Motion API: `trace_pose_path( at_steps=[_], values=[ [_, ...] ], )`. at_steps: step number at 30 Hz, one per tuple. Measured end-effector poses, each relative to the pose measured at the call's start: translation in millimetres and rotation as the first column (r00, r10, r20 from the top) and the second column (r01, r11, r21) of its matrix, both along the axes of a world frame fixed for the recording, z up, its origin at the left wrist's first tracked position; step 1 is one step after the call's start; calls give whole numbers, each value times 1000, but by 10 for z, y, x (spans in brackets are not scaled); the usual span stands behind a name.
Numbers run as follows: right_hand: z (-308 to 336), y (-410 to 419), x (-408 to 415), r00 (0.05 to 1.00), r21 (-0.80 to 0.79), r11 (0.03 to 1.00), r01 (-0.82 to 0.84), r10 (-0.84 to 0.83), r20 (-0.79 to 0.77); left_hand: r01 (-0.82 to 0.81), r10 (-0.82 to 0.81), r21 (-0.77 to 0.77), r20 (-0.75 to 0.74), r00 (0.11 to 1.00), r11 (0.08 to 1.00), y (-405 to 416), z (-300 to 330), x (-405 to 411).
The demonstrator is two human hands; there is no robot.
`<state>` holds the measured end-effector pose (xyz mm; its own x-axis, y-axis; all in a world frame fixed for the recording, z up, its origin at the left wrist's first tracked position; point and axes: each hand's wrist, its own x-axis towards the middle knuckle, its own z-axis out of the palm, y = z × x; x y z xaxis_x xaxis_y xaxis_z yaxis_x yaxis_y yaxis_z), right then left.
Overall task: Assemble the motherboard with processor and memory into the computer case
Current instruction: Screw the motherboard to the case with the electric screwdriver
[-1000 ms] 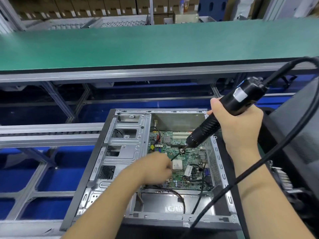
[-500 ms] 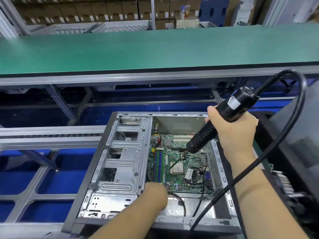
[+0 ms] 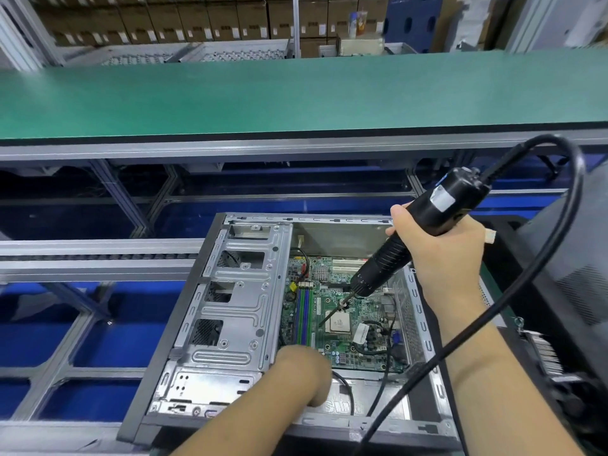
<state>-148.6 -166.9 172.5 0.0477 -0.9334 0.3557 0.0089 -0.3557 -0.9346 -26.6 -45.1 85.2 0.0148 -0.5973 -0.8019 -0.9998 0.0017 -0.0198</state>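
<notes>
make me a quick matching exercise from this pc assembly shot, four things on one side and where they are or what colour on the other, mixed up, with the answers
Things:
1. electric screwdriver
2. motherboard
3. conveyor belt
4. drive cage

Descriptions:
A. bare silver metal, left part of the case
B. black, gripped by the right hand
C. plain green surface beyond the case
D. green board lying flat inside the case

Pairs: 1-B, 2-D, 3-C, 4-A

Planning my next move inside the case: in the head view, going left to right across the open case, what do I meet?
Metal drive cage → green and blue memory slots → processor → perforated side wall of the case → right hand gripping the electric screwdriver.
</notes>
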Motion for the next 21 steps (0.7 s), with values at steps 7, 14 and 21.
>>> trace_pose_path(
  at_steps=[7, 14, 21],
  values=[
    [13, 113, 91, 998, -37, 997, -70, 70, -3, -538, 240, -601, -505, 829, 592, -153, 607, 869],
    [-19, 389, 358, 981, -10, 981, -193, 193, 9, -429, 289, -874, -359, 887, 229, -132, -37, 1182],
    [-140, 590, 514, 963, 0, 964, -267, 267, -45, -420, 280, -895, -369, 886, 150, -134, -167, 1246]
  ],
)
